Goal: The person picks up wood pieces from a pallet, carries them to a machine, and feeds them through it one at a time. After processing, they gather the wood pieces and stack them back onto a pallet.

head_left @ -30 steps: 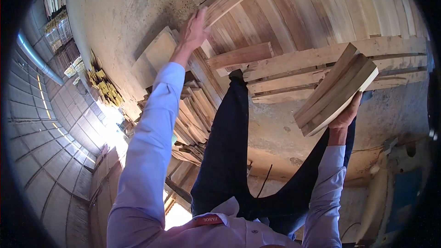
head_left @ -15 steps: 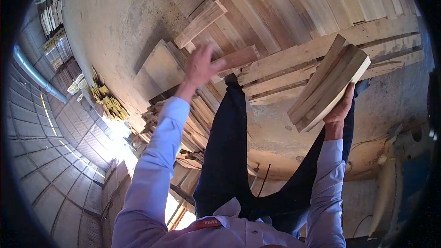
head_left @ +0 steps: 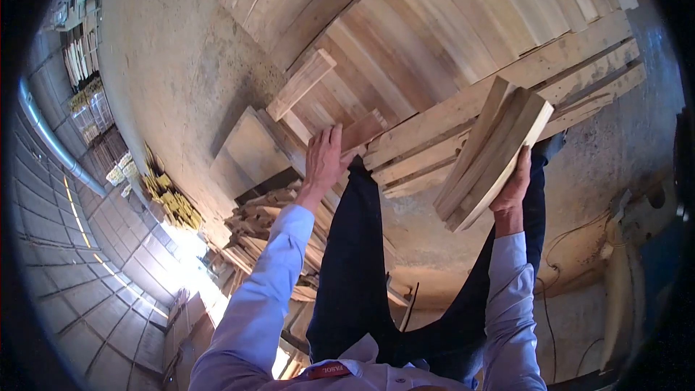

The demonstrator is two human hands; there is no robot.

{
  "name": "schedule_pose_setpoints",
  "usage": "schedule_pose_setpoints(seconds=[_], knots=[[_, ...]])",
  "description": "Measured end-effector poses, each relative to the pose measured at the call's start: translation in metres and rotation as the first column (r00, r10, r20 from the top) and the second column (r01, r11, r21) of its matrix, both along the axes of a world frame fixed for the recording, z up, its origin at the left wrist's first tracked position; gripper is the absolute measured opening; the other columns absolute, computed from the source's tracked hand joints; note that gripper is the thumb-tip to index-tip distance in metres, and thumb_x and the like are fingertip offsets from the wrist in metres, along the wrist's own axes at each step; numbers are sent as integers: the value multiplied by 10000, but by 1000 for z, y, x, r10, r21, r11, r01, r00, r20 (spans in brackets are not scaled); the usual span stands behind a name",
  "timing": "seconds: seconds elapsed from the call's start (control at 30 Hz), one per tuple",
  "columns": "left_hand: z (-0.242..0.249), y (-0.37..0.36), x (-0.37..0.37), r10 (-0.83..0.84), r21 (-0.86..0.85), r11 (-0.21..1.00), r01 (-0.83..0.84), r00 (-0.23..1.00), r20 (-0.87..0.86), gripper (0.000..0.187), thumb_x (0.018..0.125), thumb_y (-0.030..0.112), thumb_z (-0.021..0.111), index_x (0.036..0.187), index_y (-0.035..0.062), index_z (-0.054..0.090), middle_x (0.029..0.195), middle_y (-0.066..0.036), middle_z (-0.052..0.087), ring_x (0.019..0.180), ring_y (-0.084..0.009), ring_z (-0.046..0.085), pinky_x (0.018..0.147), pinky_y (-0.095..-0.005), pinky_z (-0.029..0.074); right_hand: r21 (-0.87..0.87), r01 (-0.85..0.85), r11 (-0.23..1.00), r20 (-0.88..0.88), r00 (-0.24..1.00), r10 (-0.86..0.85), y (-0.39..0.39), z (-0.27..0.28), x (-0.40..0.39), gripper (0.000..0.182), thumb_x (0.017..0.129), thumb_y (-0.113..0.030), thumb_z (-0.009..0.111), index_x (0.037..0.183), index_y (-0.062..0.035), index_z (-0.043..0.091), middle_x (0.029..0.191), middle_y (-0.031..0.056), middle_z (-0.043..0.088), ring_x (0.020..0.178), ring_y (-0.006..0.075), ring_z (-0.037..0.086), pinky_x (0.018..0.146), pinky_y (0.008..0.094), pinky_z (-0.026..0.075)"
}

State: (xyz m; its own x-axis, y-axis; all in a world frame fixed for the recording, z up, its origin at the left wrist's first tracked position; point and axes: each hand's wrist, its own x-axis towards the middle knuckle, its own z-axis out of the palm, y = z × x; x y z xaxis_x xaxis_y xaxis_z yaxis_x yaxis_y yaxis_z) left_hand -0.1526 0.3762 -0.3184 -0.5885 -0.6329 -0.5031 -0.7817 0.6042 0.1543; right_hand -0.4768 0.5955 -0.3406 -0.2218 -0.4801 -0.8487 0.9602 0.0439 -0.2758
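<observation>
My right hand [head_left: 512, 188] grips a bundle of several short wooden boards [head_left: 492, 156] from its right edge, tilted above the floor in front of my right leg. My left hand [head_left: 324, 159] is at the near end of a short reddish wooden board [head_left: 367, 129], its fingers closed over that end. The thumb is partly hidden. Just beyond, another short board [head_left: 302, 85] lies across the left end of a layer of flat boards [head_left: 405, 51].
A slatted wooden pallet edge [head_left: 427, 145] runs in front of my legs. Left of it stand a pale wooden block [head_left: 253, 148] and a pile of loose wood pieces [head_left: 264, 221]. Yellowish sticks [head_left: 170, 195] lie farther left. A cable [head_left: 554, 268] hangs at right.
My left hand has come down from a blurred reach onto the end of the reddish board. The bundle in my right hand has shifted slightly left and lower in view.
</observation>
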Motion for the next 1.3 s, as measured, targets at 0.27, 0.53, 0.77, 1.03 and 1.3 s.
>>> schedule_pose_setpoints(seconds=[0.27,0.53,0.77,1.03,1.3], knots=[[50,72,-186,619,874,399,-278,784,-33,708,1103,541,373,1526,-26,405,1424,-188,575,1353,-269,537,1121,-388,428,-98,125,987,128,985,-113,-6,4,7,784,960,-590,641,1536,-105,422,1434,138,577,1296,324,578,1091,515,486],[47,10,-215,360,505,848,-162,875,-323,554,1041,470,575,1283,-28,602,1129,-233,659,1043,-351,661,917,-463,542,-296,65,953,-8,997,-70,-27,30,-30,734,966,-491,641,1514,-45,446,1373,155,614,1284,305,594,1099,478,483],[-28,-121,-210,80,-87,988,-127,906,-417,618,922,295,767,1368,-30,487,1279,-247,543,1181,-408,550,981,-488,479,-207,159,965,135,982,-133,-13,20,-38,619,972,-503,600,1370,-31,555,1262,172,650,1087,281,671,1000,469,546],[-67,-141,-176,71,-150,982,-113,963,-261,627,894,252,783,1381,-26,501,1303,-262,559,1227,-433,538,1060,-493,444,20,231,973,79,969,-232,4,14,-39,649,970,-454,668,1448,-49,501,1356,134,627,1242,282,614,1122,458,457],[-51,-145,-185,156,-100,982,-159,987,-40,745,885,331,784,1460,-14,460,1390,-280,542,1259,-449,543,1068,-493,456,42,288,957,86,953,-290,3,9,-42,543,1064,-391,561,1491,-65,476,1420,114,593,1285,265,587,1136,443,452]])
